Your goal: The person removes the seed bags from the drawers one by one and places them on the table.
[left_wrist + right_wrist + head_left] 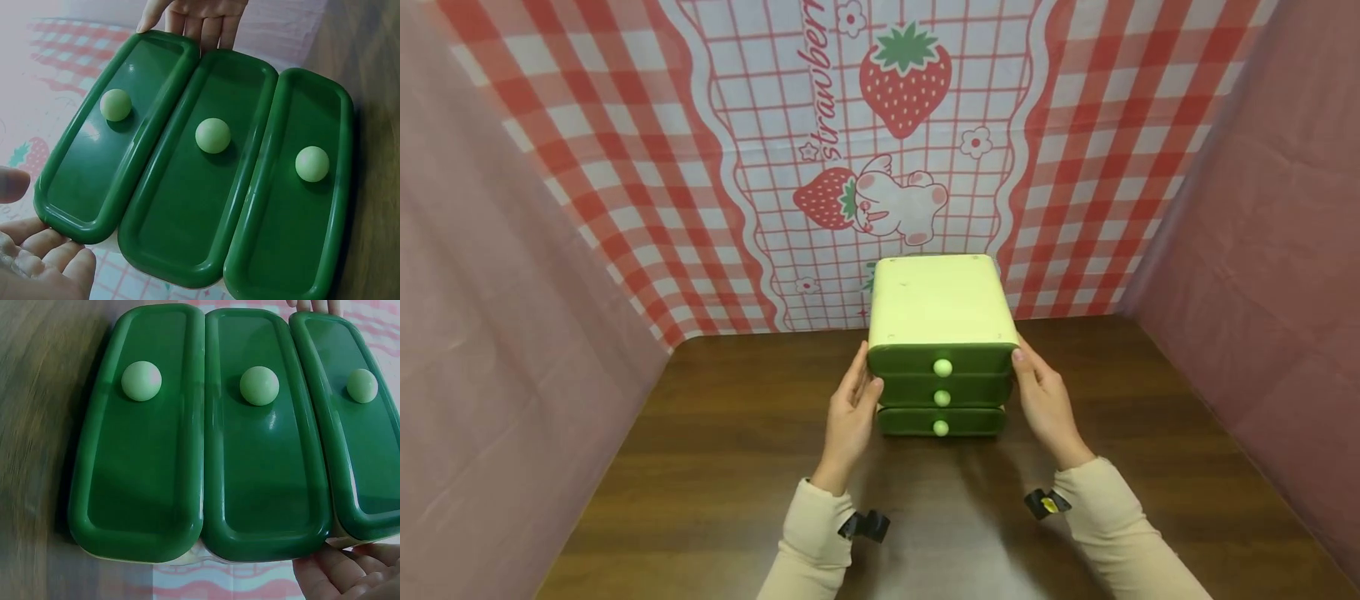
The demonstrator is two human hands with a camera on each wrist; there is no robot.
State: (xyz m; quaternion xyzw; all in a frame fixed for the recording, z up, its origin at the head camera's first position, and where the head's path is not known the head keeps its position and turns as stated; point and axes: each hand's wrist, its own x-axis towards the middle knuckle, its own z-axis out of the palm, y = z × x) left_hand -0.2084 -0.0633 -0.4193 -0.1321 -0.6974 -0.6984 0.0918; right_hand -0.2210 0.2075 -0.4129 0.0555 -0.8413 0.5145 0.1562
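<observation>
A small three-drawer unit (943, 300) with a pale yellow-green top and dark green drawer fronts stands on the wooden table, facing me. Each front carries a round pale green knob (942, 367). My left hand (850, 412) holds the unit's left side, fingers along the wall and thumb by the front edge. On the opposite side, my right hand (1047, 400) grips near the top drawer, its thumb at the front corner. Both wrist views show the three green fronts (172, 169) close up, with fingers at the top tier's ends. A narrow gap shows above the bottom drawer (895, 422).
Behind the unit hangs a red-and-white checked cloth (1112, 150) printed with strawberries. Pink curtains (497, 333) close off both sides. The brown wooden table (715, 467) extends around the unit. Dark wrist straps (865, 525) sit at both cream sleeves.
</observation>
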